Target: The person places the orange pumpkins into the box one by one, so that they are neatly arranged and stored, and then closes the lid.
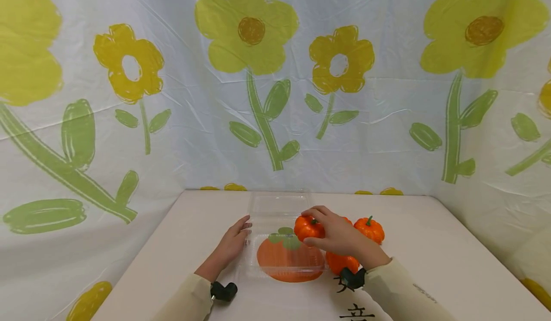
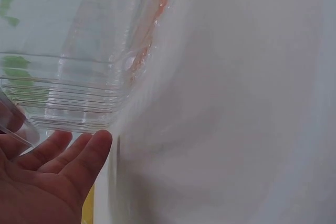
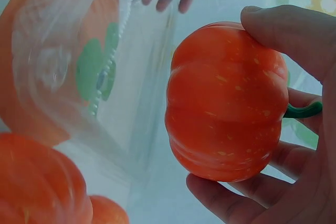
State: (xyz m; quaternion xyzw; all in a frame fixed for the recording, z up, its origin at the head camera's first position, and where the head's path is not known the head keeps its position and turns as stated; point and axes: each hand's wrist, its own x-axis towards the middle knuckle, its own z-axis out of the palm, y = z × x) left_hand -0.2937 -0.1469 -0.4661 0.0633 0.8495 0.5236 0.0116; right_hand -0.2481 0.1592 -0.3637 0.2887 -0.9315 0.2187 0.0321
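My right hand grips a small orange toy pumpkin with a green stem, thumb on one side and fingers on the other. It is held over the right side of a clear plastic clamshell box, whose lid lies opened toward the back. At the box's left side is my left hand, its fingers fairly straight. In the left wrist view, the fingertips touch or nearly touch the ribbed clear wall, and part of the hand shows through the plastic.
Right of the box sit more pumpkins, one farther right and one nearer me; another is partly hidden behind my right hand. Under the box, the white tabletop bears a printed orange fruit. A flowered curtain encloses the table.
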